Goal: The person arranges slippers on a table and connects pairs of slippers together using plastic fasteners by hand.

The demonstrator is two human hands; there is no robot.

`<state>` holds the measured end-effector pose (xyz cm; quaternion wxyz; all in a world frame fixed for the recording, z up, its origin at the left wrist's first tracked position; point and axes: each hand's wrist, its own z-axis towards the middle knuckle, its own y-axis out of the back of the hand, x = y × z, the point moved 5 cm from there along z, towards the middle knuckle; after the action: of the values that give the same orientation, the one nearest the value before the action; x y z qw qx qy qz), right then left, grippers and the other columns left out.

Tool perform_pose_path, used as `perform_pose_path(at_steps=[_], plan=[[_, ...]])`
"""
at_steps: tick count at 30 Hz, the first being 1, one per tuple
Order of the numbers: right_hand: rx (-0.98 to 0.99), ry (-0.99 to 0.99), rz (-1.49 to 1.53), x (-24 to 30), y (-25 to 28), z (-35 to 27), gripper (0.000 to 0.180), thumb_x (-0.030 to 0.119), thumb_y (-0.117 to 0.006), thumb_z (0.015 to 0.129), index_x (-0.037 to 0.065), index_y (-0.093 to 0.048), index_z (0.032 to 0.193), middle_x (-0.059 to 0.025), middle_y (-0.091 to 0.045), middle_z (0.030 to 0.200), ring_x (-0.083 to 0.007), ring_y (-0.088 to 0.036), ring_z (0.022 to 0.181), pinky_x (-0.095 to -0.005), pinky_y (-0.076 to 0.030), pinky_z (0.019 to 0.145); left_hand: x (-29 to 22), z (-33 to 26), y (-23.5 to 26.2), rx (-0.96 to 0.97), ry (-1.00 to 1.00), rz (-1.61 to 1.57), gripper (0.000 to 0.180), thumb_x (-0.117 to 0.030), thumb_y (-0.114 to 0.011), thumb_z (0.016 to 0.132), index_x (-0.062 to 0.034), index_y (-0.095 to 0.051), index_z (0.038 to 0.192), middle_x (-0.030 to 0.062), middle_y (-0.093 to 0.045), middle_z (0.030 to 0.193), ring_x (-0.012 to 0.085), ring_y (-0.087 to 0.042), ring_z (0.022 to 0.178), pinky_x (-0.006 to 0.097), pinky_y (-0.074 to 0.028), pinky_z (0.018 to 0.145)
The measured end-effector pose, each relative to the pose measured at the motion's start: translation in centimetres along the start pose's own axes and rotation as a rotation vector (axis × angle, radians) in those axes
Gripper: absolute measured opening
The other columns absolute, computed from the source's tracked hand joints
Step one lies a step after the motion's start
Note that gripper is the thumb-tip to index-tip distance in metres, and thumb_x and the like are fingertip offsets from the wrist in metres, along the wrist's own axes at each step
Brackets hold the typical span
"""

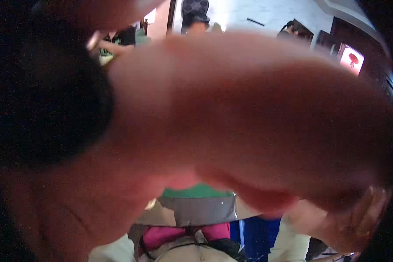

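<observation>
My left hand (87, 205) is raised right up against the head camera, large and badly blurred. A broad band of blurred skin (231, 109) crosses most of the picture, and I cannot tell for sure which hand it belongs to. At the left, a dark rounded shape (48, 96) lies against the skin; what it is stays unclear. My right hand (336, 222) is also lifted, at the lower right, with its fingers partly hidden at the dark rim. Whether either hand grips anything does not show. Pale sleeves (290, 238) come up from the lower edge.
Below the hands show a grey table edge (201, 212), a green surface (196, 191), something pink (161, 236) and something blue (262, 238). Farther off, people sit or stand, one in a dark top (124, 37). A lit panel with a red emblem (352, 60) hangs at the right.
</observation>
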<state>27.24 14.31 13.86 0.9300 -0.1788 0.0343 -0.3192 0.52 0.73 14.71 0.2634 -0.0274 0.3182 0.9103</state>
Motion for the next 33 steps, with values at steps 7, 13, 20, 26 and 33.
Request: perform_pose_path(at_steps=[7, 13, 20, 26, 33], plan=[[0.33, -0.398, 0.352, -2.0, -1.1, -0.6, 0.015, -0.001, -0.049, 0.085, 0.006, -0.04, 0.075, -0.0017, -0.038, 0.051, -0.0082, -0.033, 0.042, -0.0194, -0.031, 0.037, -1.3, -2.3, -2.5, -0.282, 0.226, -0.579, 0.033, -0.041, -0.04, 0.099, -0.0099, -0.041, 0.09, 0.0069, -0.049, 0.066, 0.019, -0.047, 0.058, 0.03, -0.041, 0.058], [0.28, -0.551, 0.306, -0.5, 2.7, 0.1, 0.022, 0.001, -0.056, 0.076, 0.008, -0.035, 0.071, -0.0029, -0.038, 0.067, -0.0123, -0.035, 0.052, -0.0219, -0.027, 0.048, 0.7, -1.7, -6.6, -0.458, 0.306, -0.966, 0.033, -0.045, -0.038, 0.099, -0.0124, -0.035, 0.095, 0.0054, -0.048, 0.063, 0.0162, -0.044, 0.058, 0.026, -0.038, 0.057], [0.037, -0.089, 0.163, 2.5, 4.2, 1.4, 0.028, -0.002, -0.061, 0.064, 0.01, -0.036, 0.067, -0.0032, -0.039, 0.066, -0.0102, -0.034, 0.051, -0.0206, -0.026, 0.041, 3.8, -8.7, -11.7, -0.33, 0.519, -0.97, 0.034, -0.043, -0.03, 0.101, -0.0094, -0.033, 0.1, 0.0244, -0.066, 0.089, 0.0209, -0.06, 0.072, 0.029, -0.046, 0.07], [0.04, -0.145, 0.229, 2.2, 3.9, 1.5, 0.029, 0.0, -0.063, 0.066, 0.012, -0.037, 0.063, -0.0013, -0.041, 0.065, -0.0093, -0.036, 0.049, -0.0199, -0.026, 0.039, 7.6, -15.7, -18.2, -0.406, 0.852, -1.001, 0.023, -0.028, -0.028, 0.104, -0.0086, -0.039, 0.098, 0.0177, -0.067, 0.089, 0.0149, -0.059, 0.073, 0.028, -0.046, 0.07], [-0.207, -0.147, 0.268, -0.8, 1.4, 0.7, 0.028, -0.001, -0.062, 0.068, 0.011, -0.038, 0.062, -0.0011, -0.044, 0.06, -0.0077, -0.037, 0.043, -0.019, -0.028, 0.031, 12.7, -25.7, -24.3, -0.505, 1.3, -0.967, 0.027, -0.033, -0.036, 0.102, -0.0111, -0.046, 0.092, 0.0133, -0.067, 0.087, 0.0115, -0.055, 0.07, 0.025, -0.042, 0.067]])
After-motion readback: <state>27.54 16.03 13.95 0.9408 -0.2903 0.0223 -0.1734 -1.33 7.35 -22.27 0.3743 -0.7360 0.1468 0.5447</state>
